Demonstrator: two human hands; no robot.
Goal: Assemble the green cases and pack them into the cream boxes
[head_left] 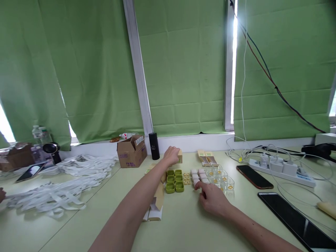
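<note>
My left hand [171,156] reaches to the back of the table, with its fingers at a small tan cardboard box [180,156]; the fingertips are partly hidden. My right hand [213,197] is low over the table, index finger stretched to the nearest of several small whitish blocks [194,176], other fingers curled. To the right of the blocks stand several clear cups with yellow centres [230,187]. Green square cups [170,188] stand in two columns left of the blocks. Between them lie small yellowish pieces [186,178]. Opened tan cartons [156,204] lie partly behind my left forearm.
Flattened tan cartons [208,158] lie at the back. A brown box [131,153] and black cylinder [154,146] stand by the wall. White straps [60,189] spread leftward. Phone [254,176], tablet [294,218] and power strip [283,171] with cables are at right. Another person's hand [2,194] shows at far left.
</note>
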